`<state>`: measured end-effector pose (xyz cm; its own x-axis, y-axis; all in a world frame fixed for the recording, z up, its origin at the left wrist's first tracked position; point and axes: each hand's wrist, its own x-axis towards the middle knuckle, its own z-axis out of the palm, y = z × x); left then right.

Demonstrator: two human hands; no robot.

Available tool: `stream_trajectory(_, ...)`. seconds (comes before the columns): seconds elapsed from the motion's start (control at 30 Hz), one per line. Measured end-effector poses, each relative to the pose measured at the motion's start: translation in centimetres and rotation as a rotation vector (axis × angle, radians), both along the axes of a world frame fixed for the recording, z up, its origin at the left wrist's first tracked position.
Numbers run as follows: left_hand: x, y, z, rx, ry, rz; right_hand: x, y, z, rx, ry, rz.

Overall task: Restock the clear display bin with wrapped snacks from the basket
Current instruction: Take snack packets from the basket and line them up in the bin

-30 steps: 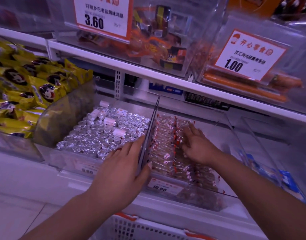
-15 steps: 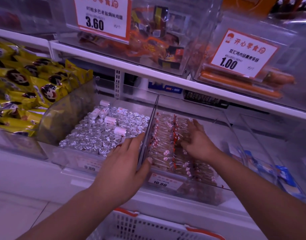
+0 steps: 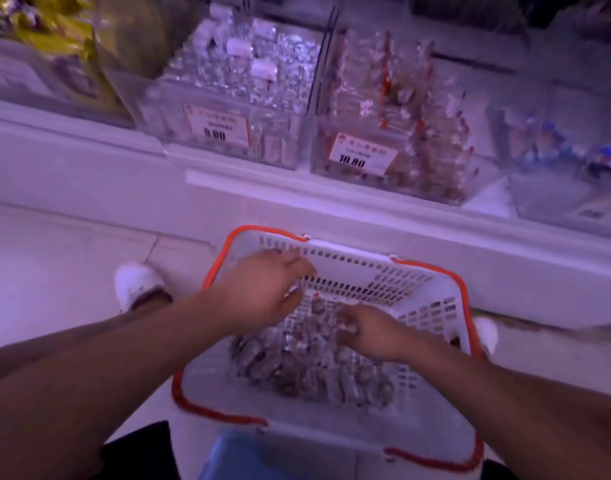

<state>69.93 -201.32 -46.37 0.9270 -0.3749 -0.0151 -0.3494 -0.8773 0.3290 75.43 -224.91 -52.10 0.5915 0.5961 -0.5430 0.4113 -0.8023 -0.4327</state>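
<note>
A white basket with an orange rim (image 3: pixel 432 271) stands on the floor below the shelf and holds a pile of clear-wrapped brown snacks (image 3: pixel 307 365). My left hand (image 3: pixel 262 292) hovers over the basket's far left part with its fingers stretched out and holds nothing. My right hand (image 3: pixel 369 334) reaches into the pile with its fingers bent down onto the snacks; blur hides whether it grips any. The clear display bin (image 3: pixel 352 183) with a 10.00 tag sits on the shelf above, partly filled with red-edged wrapped snacks (image 3: pixel 394 98).
Left of it stands a clear bin of silver-wrapped candies (image 3: pixel 241 74). Yellow packets (image 3: pixel 51 29) lie at the far left, and a bin with blue packets (image 3: pixel 567 150) is at the right. My white shoes (image 3: pixel 137 285) flank the basket on the pale floor.
Both hands left the display bin and dropped into the basket. My view tilted down from the shelves to the basket and floor.
</note>
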Motion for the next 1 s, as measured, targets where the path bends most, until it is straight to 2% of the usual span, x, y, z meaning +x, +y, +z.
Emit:
stream_trajectory(0.03,-1.4,0.6,-2.8,0.060,0.142,0.022,-0.5,-0.7,-2.6,-0.140,0.136,-0.064)
stream_trajectory(0.1,-4.1,2.0,-7.6,0.151,0.351,0.085,-1.5,-1.8,-6.6,-0.276,0.223,-0.224)
stream_trajectory(0.2,-6.8,3.2,-12.4,0.233,0.552,0.075,-2.8,-0.9,-11.5,-0.263,0.297,-0.293)
stream_trajectory(0.27,-7.2,3.2,-14.3,0.260,0.587,0.047,-4.3,0.6,-13.8,-0.307,0.347,-0.336)
stream_trajectory(0.37,-6.1,1.8,-16.2,0.244,0.590,0.038,-6.9,2.1,-16.5,-0.455,0.286,-0.458)
stream_trajectory(0.53,-4.9,-1.2,-20.7,0.217,0.703,0.059,-9.2,4.7,-18.1,-0.526,0.084,-0.524)
stream_trajectory(0.67,-6.5,-4.5,-23.9,0.235,0.801,0.159,-8.9,4.4,-18.6,-0.482,0.001,-0.257)
stream_trajectory(0.77,-6.6,-5.9,-24.8,0.275,0.734,0.152,-8.7,2.9,-18.7,-0.526,0.028,-0.316)
stream_trajectory(0.87,-5.5,-6.2,-24.3,0.323,0.526,-0.049,-8.1,0.4,-18.8,-0.561,0.042,-0.467)
stream_trajectory(0.93,-4.9,-6.6,-23.7,0.375,0.354,-0.205,-7.9,-0.5,-19.0,-0.546,0.040,-0.429)
stream_trajectory(1.0,-4.8,-7.2,-23.4,0.390,0.282,-0.324,-8.0,-0.9,-19.0,-0.524,0.016,-0.363)
